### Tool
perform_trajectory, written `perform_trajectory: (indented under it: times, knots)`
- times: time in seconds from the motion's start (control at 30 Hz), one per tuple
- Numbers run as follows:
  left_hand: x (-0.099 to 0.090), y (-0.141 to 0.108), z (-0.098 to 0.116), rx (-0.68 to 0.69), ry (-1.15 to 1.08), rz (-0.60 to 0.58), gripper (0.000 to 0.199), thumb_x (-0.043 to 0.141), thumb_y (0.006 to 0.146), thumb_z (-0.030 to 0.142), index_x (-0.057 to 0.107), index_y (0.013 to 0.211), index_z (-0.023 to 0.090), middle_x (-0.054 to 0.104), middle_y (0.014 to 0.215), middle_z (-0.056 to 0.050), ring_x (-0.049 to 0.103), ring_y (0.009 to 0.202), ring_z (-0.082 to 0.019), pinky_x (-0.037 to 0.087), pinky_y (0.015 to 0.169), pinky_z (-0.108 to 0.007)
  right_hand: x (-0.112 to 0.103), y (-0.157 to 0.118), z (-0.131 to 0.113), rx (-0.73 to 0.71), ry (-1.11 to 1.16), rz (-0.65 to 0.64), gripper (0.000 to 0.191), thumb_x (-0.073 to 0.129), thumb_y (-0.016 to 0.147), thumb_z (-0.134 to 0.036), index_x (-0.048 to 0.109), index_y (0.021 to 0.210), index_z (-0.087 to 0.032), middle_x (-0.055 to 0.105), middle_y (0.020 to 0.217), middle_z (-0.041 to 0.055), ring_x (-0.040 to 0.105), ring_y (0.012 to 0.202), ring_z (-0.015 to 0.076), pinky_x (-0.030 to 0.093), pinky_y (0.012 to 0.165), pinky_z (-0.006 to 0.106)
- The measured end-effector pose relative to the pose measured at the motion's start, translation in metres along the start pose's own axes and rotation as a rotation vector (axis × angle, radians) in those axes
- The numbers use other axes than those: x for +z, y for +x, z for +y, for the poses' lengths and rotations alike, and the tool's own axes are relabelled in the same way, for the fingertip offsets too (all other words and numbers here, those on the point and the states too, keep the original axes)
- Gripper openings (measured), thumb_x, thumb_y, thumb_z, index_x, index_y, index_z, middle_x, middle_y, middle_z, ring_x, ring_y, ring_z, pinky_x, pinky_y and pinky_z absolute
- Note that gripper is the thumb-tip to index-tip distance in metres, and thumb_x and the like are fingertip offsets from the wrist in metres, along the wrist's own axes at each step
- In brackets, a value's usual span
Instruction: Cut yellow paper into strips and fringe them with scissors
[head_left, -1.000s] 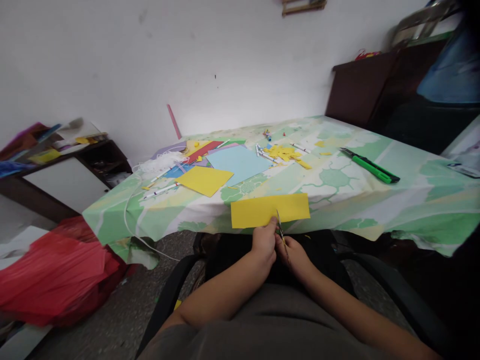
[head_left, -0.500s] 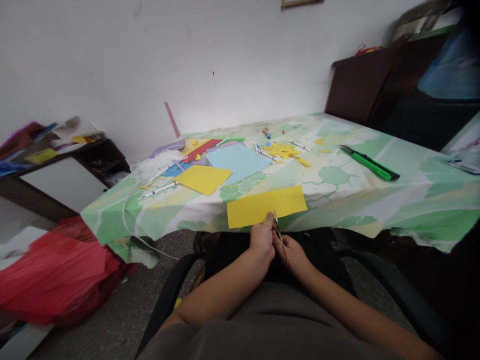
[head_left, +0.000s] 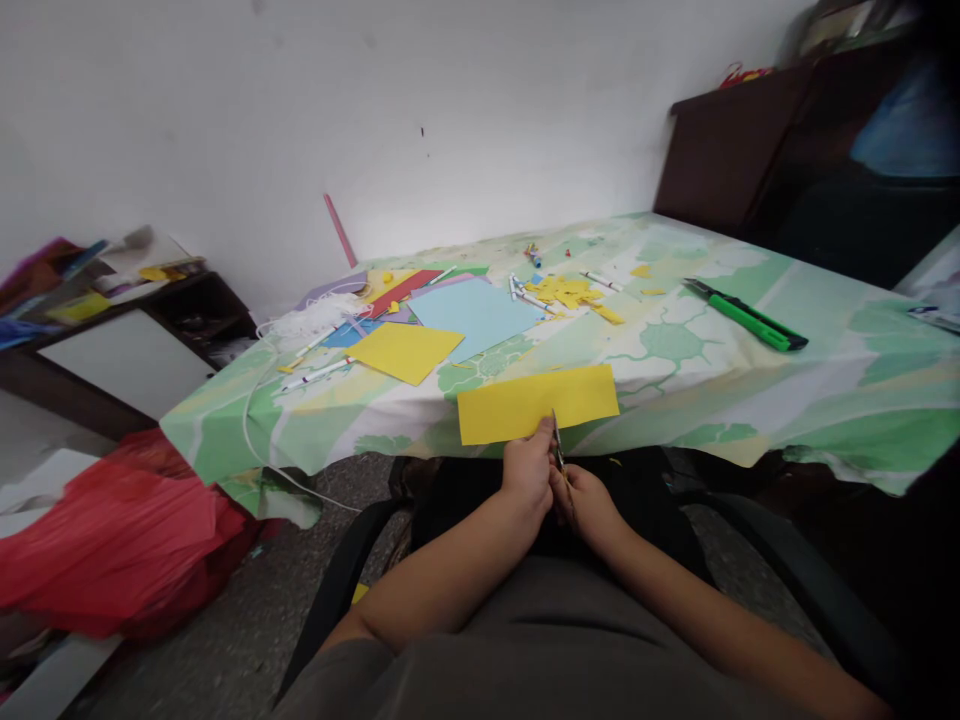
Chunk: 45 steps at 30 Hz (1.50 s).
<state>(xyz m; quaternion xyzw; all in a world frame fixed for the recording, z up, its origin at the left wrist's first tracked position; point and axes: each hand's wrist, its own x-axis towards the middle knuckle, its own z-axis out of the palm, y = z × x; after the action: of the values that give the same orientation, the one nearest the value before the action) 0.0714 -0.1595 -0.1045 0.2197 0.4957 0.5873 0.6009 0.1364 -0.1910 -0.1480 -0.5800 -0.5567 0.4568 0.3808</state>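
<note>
My left hand (head_left: 527, 468) pinches the lower edge of a yellow strip of paper (head_left: 517, 402), its thumb lying on top. The strip is held out flat near the front edge of the table. Close beside it, my right hand (head_left: 586, 500) is closed round a pair of scissors (head_left: 559, 447). The scissor blades point away from me and meet the strip's lower edge just right of my left thumb. Much of the handles is hidden by my fingers.
The table (head_left: 667, 345) bears a green utility knife (head_left: 750, 318), yellow paper scraps (head_left: 562, 292), a yellow sheet (head_left: 409, 352), a light blue sheet (head_left: 480, 312), markers (head_left: 322, 375) and white string (head_left: 315, 315). A red plastic bag (head_left: 135, 545) lies at left.
The scissor blades look more closed than before and sit slightly further over the strip. Both hands stay almost in place; the view has shifted a little.
</note>
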Motion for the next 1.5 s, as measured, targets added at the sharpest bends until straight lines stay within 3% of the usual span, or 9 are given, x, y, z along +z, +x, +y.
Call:
perform_trajectory:
  times: [0.37,0.57,0.73,0.93,1.03,1.13,1.23,1.37,1.5]
  knots:
    - [-0.003,0.004,-0.004,0.071,0.013,-0.047,0.033,0.069,0.048,0.037,0.047,0.048,0.013,0.036,0.037,0.007,0.028,0.035,-0.003,0.020,0.037,-0.020,0.001,0.001,0.004,0.054,0.060,-0.016,0.028,0.046,0.068,-0.046,0.045,0.060,-0.019,0.044,0.039,-0.0045,0.041,0.032,0.0098,0.031,0.032,0.021]
    - [-0.001,0.007,0.002,0.066,-0.005,-0.036,0.029,0.069,0.050,0.031,0.046,0.052,0.013,0.034,0.037,0.008,0.028,0.034,-0.003,0.018,0.036,-0.018,0.001,0.004,0.007,0.057,0.098,-0.008,0.033,0.048,0.067,-0.049,0.046,0.056,-0.018,0.050,0.045,-0.0007,0.049,0.040,0.0111,0.038,0.041,0.023]
    - [-0.003,0.017,0.014,0.100,-0.097,-0.014,0.023,0.065,0.053,0.023,0.044,0.056,0.014,0.042,0.045,0.006,0.038,0.042,-0.003,0.028,0.041,-0.017,-0.002,-0.002,0.005,0.092,0.191,-0.010,0.040,0.047,0.065,-0.055,0.048,0.058,-0.016,0.053,0.049,0.0014,0.049,0.041,0.0112,0.040,0.041,0.025]
    - [-0.014,0.032,0.035,0.050,-0.204,-0.050,0.015,0.050,0.058,0.016,0.048,0.072,0.016,0.055,0.069,0.001,0.051,0.056,-0.008,0.040,0.052,-0.022,-0.024,-0.016,0.008,0.030,0.332,0.204,0.038,0.054,0.061,-0.054,0.049,0.065,-0.017,0.051,0.054,-0.0009,0.047,0.047,0.0092,0.040,0.047,0.023]
    - [-0.020,0.036,0.043,-0.006,-0.207,-0.087,0.019,0.048,0.057,0.015,0.049,0.075,0.016,0.056,0.068,0.000,0.053,0.056,-0.011,0.042,0.053,-0.024,-0.032,-0.016,0.017,0.027,0.440,0.282,0.038,0.057,0.060,-0.053,0.051,0.068,-0.016,0.052,0.057,-0.0005,0.049,0.050,0.0098,0.042,0.049,0.024]
    - [-0.024,0.038,0.049,-0.069,-0.181,-0.124,0.019,0.047,0.054,0.013,0.049,0.073,0.015,0.055,0.061,0.000,0.052,0.051,-0.012,0.042,0.050,-0.025,-0.032,-0.008,0.016,0.039,0.556,0.253,0.042,0.059,0.054,-0.056,0.051,0.066,-0.017,0.057,0.061,0.0025,0.054,0.056,0.0141,0.045,0.052,0.028]
    - [-0.025,0.038,0.055,-0.143,-0.142,-0.208,0.022,0.045,0.052,0.011,0.051,0.073,0.013,0.057,0.062,-0.003,0.053,0.052,-0.014,0.043,0.050,-0.027,-0.030,0.003,0.001,0.026,0.629,0.182,0.039,0.059,0.055,-0.054,0.050,0.065,-0.018,0.059,0.067,0.0036,0.057,0.064,0.0170,0.047,0.058,0.032]
    - [-0.021,0.038,0.065,-0.194,-0.086,-0.361,0.026,0.043,0.050,0.009,0.055,0.073,0.009,0.060,0.064,-0.007,0.055,0.056,-0.017,0.044,0.054,-0.029,-0.027,0.012,-0.022,-0.069,0.595,0.112,0.026,0.062,0.060,-0.038,0.046,0.064,-0.018,0.052,0.060,-0.0027,0.051,0.055,0.0114,0.043,0.053,0.026]
    - [-0.015,0.037,0.070,-0.184,-0.037,-0.428,0.021,0.048,0.057,0.015,0.056,0.076,0.012,0.059,0.064,-0.005,0.054,0.057,-0.014,0.044,0.056,-0.026,-0.028,0.014,-0.031,-0.146,0.540,0.224,0.025,0.062,0.061,-0.034,0.042,0.066,-0.020,0.047,0.061,-0.0054,0.048,0.057,0.0091,0.040,0.055,0.022]
